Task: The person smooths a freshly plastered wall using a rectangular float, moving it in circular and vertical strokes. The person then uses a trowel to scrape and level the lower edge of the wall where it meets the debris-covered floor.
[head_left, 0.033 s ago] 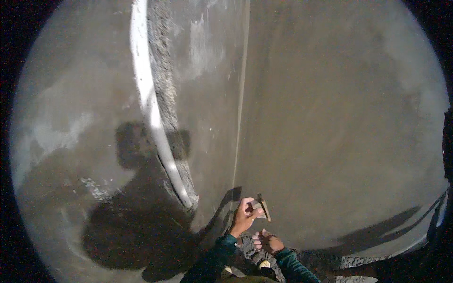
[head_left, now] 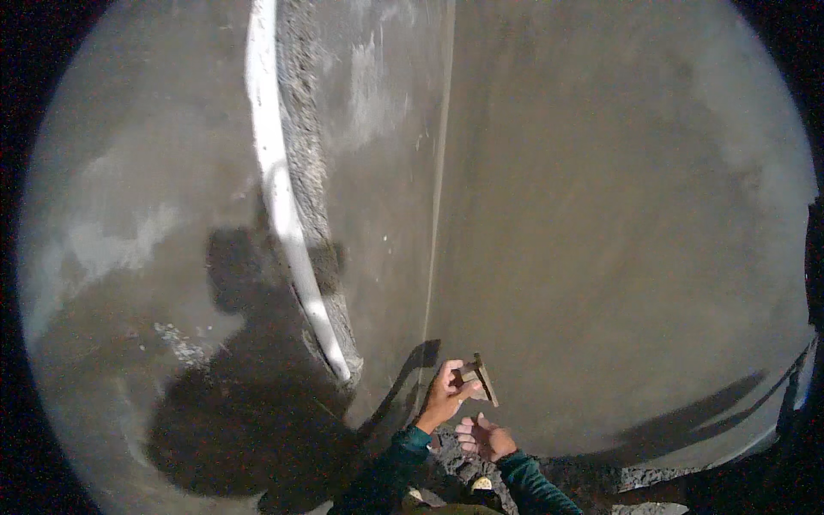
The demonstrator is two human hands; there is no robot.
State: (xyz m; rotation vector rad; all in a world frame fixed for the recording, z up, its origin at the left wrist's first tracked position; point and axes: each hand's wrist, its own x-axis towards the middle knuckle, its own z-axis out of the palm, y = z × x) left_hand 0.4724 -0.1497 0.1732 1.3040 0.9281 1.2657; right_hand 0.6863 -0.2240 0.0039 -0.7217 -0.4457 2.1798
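My left hand (head_left: 444,396), low in the middle of the head view, is closed on a small flat float (head_left: 481,380) with a narrow plate, held beside the corner between two plastered surfaces. Just below and to the right, my right hand (head_left: 485,439) has its fingers loosely curled and slightly apart, with nothing visible in them; it is not seen touching the float. The smooth grey-brown plaster (head_left: 618,206) fills the right side. Sleeves cover both forearms.
A white pipe (head_left: 285,206) runs down a rough mortar-edged groove (head_left: 305,146) in the left wall (head_left: 112,172). My shadow falls over the lower left. My shoes (head_left: 482,487) show among grey rubble below, and a broken plaster edge (head_left: 652,475) lies at the lower right.
The float and my left hand have shifted very slightly right. The pipe and groove sit a little farther right in the view. Both hands keep much the same pose.
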